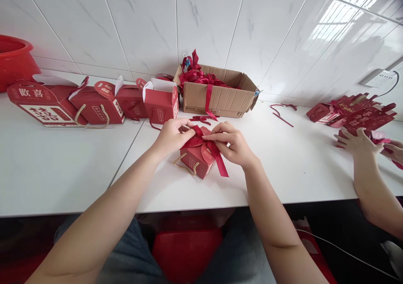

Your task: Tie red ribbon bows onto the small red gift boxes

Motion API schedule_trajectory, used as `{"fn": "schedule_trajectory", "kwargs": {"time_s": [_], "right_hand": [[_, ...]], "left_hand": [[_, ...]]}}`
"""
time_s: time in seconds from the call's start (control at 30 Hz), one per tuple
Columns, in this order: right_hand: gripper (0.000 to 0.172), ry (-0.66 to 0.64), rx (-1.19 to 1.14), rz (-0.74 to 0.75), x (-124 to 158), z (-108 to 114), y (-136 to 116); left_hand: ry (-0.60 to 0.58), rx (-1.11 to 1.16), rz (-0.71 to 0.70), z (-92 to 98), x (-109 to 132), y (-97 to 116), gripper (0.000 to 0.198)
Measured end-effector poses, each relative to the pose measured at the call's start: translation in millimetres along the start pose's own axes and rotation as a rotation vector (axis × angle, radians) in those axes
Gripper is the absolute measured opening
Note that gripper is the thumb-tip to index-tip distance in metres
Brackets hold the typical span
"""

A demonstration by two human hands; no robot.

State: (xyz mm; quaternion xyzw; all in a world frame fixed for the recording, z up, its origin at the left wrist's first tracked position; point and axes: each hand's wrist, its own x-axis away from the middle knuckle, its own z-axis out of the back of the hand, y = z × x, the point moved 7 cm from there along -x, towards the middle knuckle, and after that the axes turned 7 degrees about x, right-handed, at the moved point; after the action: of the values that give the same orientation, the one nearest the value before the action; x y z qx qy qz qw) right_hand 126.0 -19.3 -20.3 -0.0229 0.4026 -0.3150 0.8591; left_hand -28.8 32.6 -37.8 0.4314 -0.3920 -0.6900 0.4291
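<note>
Head view: nearest, a red stool [187, 250] is showing between the knees, under the edge of the bench [63, 166]. Just beyond, at mid-bench, a small red box [192, 161] is being held with one corner turned toward the person, its rope handle [185, 166] hanging down in front. A red ribbon [220, 160] is being crossed over the lid, one tail trailing down the right side of the box.

The left hand [171, 135] is being pressed on the left of the lid. Its grip is clamped, thumb and forefinger pinching a ribbon loop; probably the box is being steadied this way so that the loop does not slip. The right hand [234, 147] is being set at the crossing, its grip also pinched together on the ribbon, apparently to hold it taut.

Farther back, ribbon scraps [201, 118] are lying before an open carton [220, 99] stuffed with more ribbon, seemingly placed within reach. A row of boxes [97, 103] is standing to its left, and a basin [14, 59] beyond that. At right, a co-worker's hand [357, 143] is being laid on another red piece, near a pile [355, 110] of flat boxes.
</note>
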Motion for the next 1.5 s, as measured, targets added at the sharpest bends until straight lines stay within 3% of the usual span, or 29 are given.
{"fn": "schedule_trajectory", "kwargs": {"time_s": [0.37, 0.57, 0.77, 0.97, 1.1, 1.2, 1.37, 1.43, 1.5], "right_hand": [[0.040, -0.028, -0.020, -0.032, 0.5, -1.2, 2.3], [0.039, -0.014, -0.124, -0.145, 1.5, 8.6, 9.6], [0.037, 0.033, -0.152, -0.237, 3.8, 15.7, 21.0], [0.036, 0.067, -0.264, -0.317, 3.8, 10.3, 26.8], [0.040, 0.074, -0.346, -0.410, 7.1, 12.5, 37.9], [0.056, -0.025, -0.431, -0.471, 13.8, 13.8, 51.2], [0.089, -0.445, -0.668, -0.419, 27.7, -2.6, 53.0], [0.088, -0.513, -0.660, -0.467, 31.8, -9.7, 56.6], [0.076, -0.504, -0.609, -0.548, 33.4, -14.9, 64.0]], "left_hand": [[0.016, -0.035, 0.030, 2.1, -0.8, -3.8, 0.015], [-0.195, 0.272, 0.123, 0.7, 0.4, -2.7, 0.022], [-0.262, 0.431, 0.081, 8.3, -1.2, 5.5, 0.043], [-0.577, 0.382, 0.069, -6.9, 7.5, 6.4, 0.064], [-0.598, 0.237, 0.044, -10.8, 10.7, 3.1, 0.093], [-0.538, 0.175, 0.039, -10.4, 7.2, -4.7, 0.096], [-0.449, 0.101, 0.064, -7.5, 1.1, -14.9, 0.087], [-0.383, 0.054, 0.098, -4.9, -1.5, -19.8, 0.076], [-0.350, 0.038, 0.090, -5.7, -3.6, -22.6, 0.069]]}}
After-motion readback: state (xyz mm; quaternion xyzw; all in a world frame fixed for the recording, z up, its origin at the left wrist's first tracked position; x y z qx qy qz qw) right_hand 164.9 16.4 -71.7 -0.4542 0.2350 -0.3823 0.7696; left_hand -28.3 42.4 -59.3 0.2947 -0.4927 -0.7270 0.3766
